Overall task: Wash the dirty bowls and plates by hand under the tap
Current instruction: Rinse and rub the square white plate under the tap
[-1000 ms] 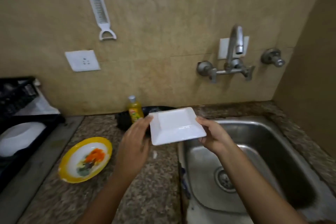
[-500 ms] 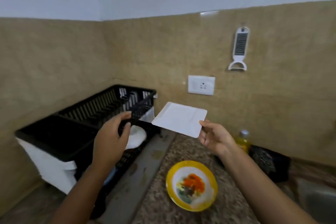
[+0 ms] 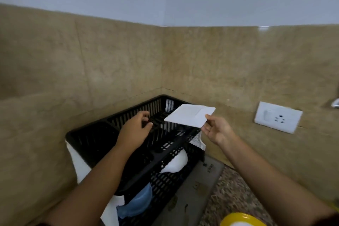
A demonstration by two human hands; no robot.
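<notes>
Beige tiled wall [image 3: 201, 60] across the whole back, folding into a corner, pale paint above. Under that corner, a black slatted dish rack [image 3: 95, 134] in two tiers, standing on a white drip tray [image 3: 78, 167]. Just right of the rack, a grey ledge [image 3: 192, 194], then speckled stone counter [image 3: 231, 189].

Two bare forearms reaching in from the bottom edge. Left hand [image 3: 134, 130] over the upper tier, fingers loosely curled, gripping nothing; whether touching the slats, cannot tell. Right hand [image 3: 217, 130] further right and apart from the left, pinching the near right corner of the square white plate [image 3: 189, 116], thumb on top, fingers underneath.

Plate in the air, nearly level, tipped slightly down toward the left, over the far right end of the upper tier, resting on nothing.

On the wall right of the plate, a white switch-and-socket panel [image 3: 278, 117]. In the lower tier, a white bowl [image 3: 176, 164] half hidden under the upper rail, and a blue dish [image 3: 141, 200] closer in. At the bottom edge, on the counter, the yellow rim of a plate [image 3: 238, 218], mostly cut off.
</notes>
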